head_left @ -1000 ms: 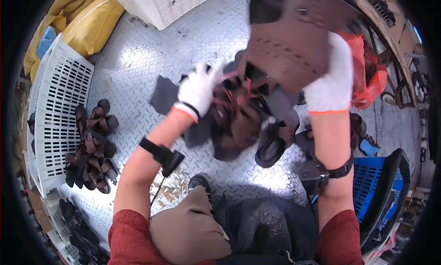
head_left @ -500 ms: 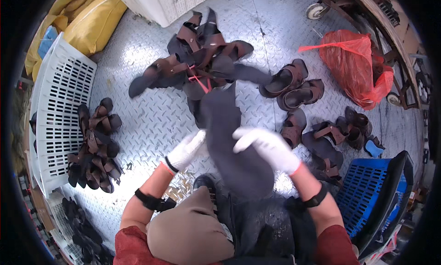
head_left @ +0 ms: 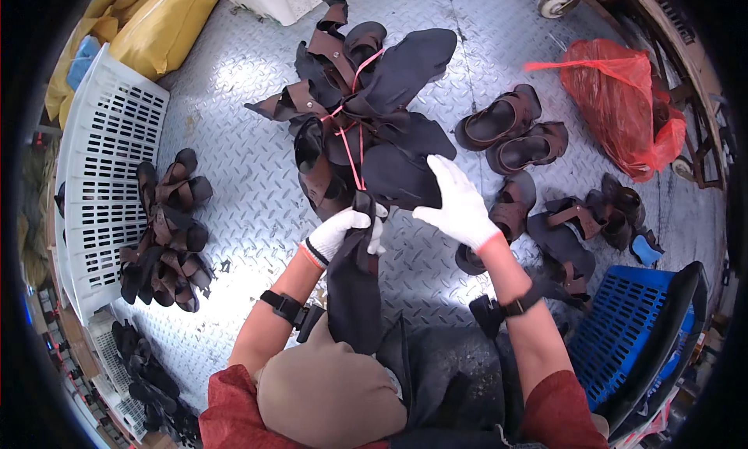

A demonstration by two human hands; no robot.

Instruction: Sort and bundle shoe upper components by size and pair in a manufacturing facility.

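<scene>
My left hand (head_left: 340,229), in a white glove, is closed around the narrow end of a black sandal upper (head_left: 354,297) that hangs toward my knees. A pink string (head_left: 351,157) runs from this end up into a bundle of brown and black sandal uppers (head_left: 327,56) lying on the floor. Also gloved, my right hand (head_left: 458,201) is open with fingers spread. It hovers by the lower right of the bundle, beside a broad black piece (head_left: 405,172). Whether it touches that piece I cannot tell.
Brown sandals (head_left: 510,130) lie on the metal floor (head_left: 257,207) to the right, near a red plastic bag (head_left: 612,106) and a blue basket (head_left: 623,324). At left, another sandal cluster (head_left: 171,239) sits beside a white crate (head_left: 109,184). Yellow sacks (head_left: 167,28) lie behind.
The black piece between my hands has swung down and left, now gripped at its end by my left hand. My right hand has opened and lifted away. The bundle has spread and turned.
</scene>
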